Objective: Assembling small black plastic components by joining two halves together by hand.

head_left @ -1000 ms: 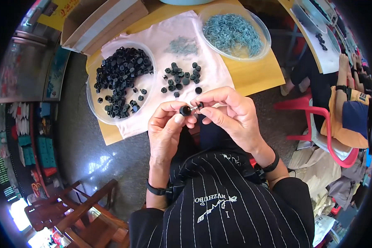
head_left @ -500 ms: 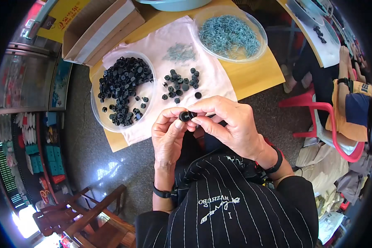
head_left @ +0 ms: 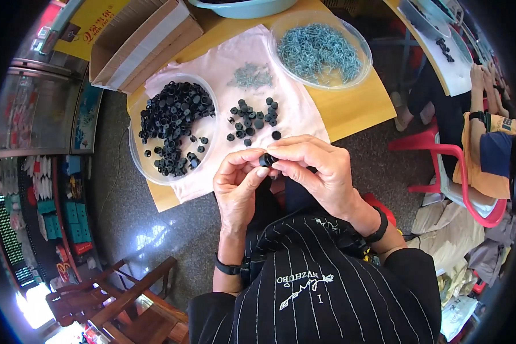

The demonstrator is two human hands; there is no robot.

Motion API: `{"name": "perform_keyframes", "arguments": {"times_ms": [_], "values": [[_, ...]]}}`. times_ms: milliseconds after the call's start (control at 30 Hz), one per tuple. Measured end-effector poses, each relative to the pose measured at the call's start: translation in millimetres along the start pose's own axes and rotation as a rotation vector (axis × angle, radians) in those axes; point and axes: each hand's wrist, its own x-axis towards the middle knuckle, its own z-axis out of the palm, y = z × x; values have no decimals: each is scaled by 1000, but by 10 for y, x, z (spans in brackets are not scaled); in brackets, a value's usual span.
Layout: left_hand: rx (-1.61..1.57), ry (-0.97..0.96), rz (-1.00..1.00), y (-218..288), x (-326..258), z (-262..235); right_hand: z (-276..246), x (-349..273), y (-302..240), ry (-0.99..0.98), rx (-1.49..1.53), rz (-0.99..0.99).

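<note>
Close in front of my body, my left hand [head_left: 239,179] and my right hand [head_left: 318,169] meet at a small round black plastic part [head_left: 265,160]. Thumb and fingers of each hand pinch it from either side, and the fingertips cover much of it. Just beyond my fingers, a loose black cap [head_left: 276,135] lies on the pale pink cloth [head_left: 223,66]. Several similar black caps [head_left: 247,123] are scattered a little farther off. To the left, a round clear tray [head_left: 133,150] holds a heap of black plastic parts [head_left: 175,114].
A clear tub [head_left: 368,67] of silvery screws [head_left: 318,51] stands at the far right of the yellow table [head_left: 355,109]; a small screw pile [head_left: 251,75] lies on the cloth. A cardboard box [head_left: 149,43] and blue basin [head_left: 243,8] sit behind. Another person sits right, near a red chair [head_left: 458,155].
The black part has turned between my fingertips, and its face is now more covered. Both hands stay close together, and the view has shifted slightly.
</note>
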Motion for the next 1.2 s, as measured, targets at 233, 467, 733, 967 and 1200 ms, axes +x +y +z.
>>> {"name": "perform_keyframes", "arguments": {"times_ms": [233,467,733,967,1200], "values": [[16,-3,16,-39,-10,-36,10,-21,12,11,5,2],[53,10,27,-81,-15,-4,8,-71,42,34,-4,52],[98,10,47,-115,-15,17,-26,-71,52,23,-2,78],[111,24,58,-130,2,10,-8,-38,84,24,197,238],[77,77,54,-189,21,-10,-45,29,128,-56,129,201]]}}
